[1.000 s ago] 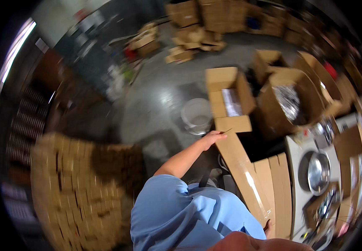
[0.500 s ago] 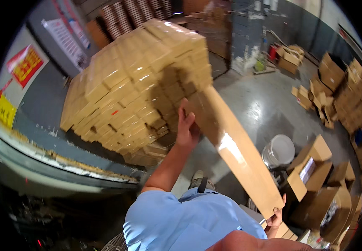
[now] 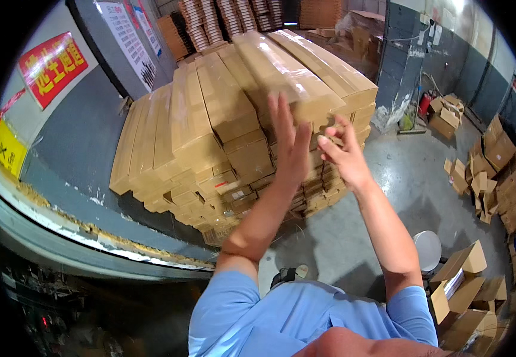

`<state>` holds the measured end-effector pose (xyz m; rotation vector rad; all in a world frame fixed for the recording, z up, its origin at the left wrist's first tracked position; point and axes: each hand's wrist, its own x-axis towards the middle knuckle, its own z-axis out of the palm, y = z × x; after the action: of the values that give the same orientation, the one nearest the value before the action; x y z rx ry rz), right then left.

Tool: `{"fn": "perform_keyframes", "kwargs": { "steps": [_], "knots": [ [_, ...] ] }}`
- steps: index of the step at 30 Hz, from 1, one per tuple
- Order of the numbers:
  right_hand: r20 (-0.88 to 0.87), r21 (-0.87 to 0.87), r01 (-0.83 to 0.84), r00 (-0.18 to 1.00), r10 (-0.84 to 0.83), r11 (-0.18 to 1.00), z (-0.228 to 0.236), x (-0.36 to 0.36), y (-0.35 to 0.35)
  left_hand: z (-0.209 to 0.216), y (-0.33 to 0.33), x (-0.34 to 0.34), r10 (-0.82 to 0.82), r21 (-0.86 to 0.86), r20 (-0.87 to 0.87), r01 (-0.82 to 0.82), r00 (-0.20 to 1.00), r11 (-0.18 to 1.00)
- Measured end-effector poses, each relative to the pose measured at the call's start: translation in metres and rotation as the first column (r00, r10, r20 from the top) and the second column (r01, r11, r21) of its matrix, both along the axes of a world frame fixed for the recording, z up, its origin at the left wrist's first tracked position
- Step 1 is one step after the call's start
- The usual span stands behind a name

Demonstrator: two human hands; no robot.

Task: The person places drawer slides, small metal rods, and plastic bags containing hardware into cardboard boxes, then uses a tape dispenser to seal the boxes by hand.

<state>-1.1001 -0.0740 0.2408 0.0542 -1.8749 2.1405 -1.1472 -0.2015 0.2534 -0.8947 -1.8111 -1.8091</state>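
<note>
A long brown carton [image 3: 293,77] sealed with shiny clear tape lies on top of a big stack of similar long cartons [image 3: 225,101]. My left hand [image 3: 292,143] is raised before the stack, just by that carton's near end, with its fingers stretched up and slightly blurred. Close to the same end is my right hand [image 3: 342,149], its fingers apart and partly bent. Both hands are open and hold nothing. Whether either one still touches the carton I cannot tell.
A grey wall [image 3: 100,154] with posters runs along the left. Beyond the stack stand slatted brown piles [image 3: 228,18]. On the right floor are a white bucket [image 3: 427,250], open boxes [image 3: 457,279] and heaped cardboard [image 3: 499,160]. A grey pillar [image 3: 398,65] rises behind the stack's right side.
The long carton that both hands held has left them and now lies on the stack. My right hand has moved up and forward beside my left. The view has shifted toward the stack.
</note>
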Motion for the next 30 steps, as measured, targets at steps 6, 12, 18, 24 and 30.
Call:
{"fn": "perform_keyframes", "kwargs": {
  "steps": [6,12,18,24,30],
  "knots": [
    [0.098,0.176,-0.201,0.978,0.186,0.964,-0.152,0.037,0.018,-0.115,-0.014,0.053,0.005,-0.190,-0.074,-0.019,0.997,0.982],
    [0.744,0.492,-0.044,0.540,-0.393,0.870,-0.319,0.292,0.069,-0.198,0.058,0.136,-0.442,-0.330,0.567,0.683,0.695,0.651],
    [0.636,0.738,0.354,-0.079,-0.768,0.575,-0.358,0.583,0.055,-0.223,0.153,0.252,-0.789,-0.558,0.484,0.828,0.378,0.054],
    [0.534,0.791,0.605,-0.604,-0.591,0.095,-0.313,0.735,-0.018,-0.239,0.252,0.418,-0.909,-0.664,0.409,0.656,-0.085,-0.360],
    [0.427,0.847,0.524,-0.767,-0.479,-0.086,-0.331,0.775,-0.096,-0.256,0.275,0.571,-0.778,-0.736,0.453,0.310,-0.436,-0.602]
  ]
}}
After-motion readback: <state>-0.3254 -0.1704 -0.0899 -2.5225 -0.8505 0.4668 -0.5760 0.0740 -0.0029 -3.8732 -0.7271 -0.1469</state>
